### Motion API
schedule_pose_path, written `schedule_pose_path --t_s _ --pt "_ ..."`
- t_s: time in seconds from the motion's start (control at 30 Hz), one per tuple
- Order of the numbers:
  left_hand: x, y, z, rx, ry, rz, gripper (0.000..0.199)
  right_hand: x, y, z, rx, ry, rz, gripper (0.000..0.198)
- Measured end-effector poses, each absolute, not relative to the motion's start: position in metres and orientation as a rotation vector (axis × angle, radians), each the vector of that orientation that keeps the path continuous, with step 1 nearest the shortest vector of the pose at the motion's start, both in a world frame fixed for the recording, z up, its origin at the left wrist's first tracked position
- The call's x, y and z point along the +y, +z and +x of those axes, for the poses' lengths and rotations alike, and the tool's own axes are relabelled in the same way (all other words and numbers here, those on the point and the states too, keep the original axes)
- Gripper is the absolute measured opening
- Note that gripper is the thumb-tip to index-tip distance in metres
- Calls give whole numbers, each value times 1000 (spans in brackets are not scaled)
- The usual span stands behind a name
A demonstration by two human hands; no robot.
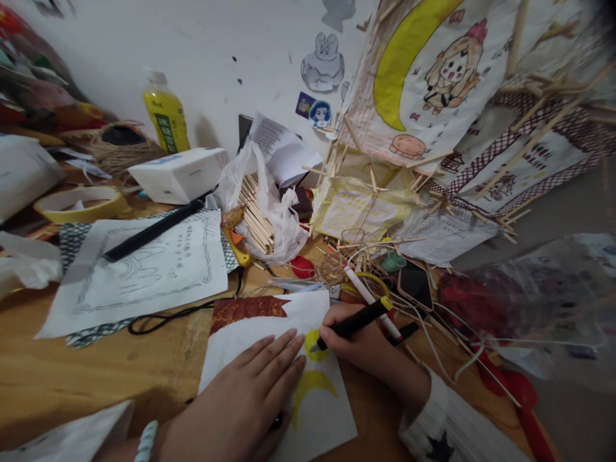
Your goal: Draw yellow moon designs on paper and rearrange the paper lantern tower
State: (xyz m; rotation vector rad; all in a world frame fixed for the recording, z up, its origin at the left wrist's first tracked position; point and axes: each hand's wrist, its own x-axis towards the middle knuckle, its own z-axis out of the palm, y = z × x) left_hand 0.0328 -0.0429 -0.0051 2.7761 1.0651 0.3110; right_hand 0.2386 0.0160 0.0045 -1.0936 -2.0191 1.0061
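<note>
A sheet of white paper (337,410) lies on the wooden table, with a brown-red patch (248,311) at its top left and yellow shapes (315,382) on its right half. My left hand (245,388) rests flat on the sheet, fingers stretched out. My right hand (359,343) grips a black marker with a yellow end (359,319). The marker's tip touches or nearly touches the round yellow spot near the sheet's right edge. A bracelet shows on my left wrist.
At left lies another drawing (158,282) with a long black rod across it. Behind stand a plastic bag of wooden sticks (257,215), a white box (180,173) and a yellow bottle (166,115). Paper lanterns (366,205), cords and a phone (414,283) crowd the right.
</note>
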Motion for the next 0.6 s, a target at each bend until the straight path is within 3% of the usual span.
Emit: schedule_pose_path --t_s 0.6 --pt "-43 -7 31 1042 354 2729 56 16 6 238 -2032 1027 -1092 20"
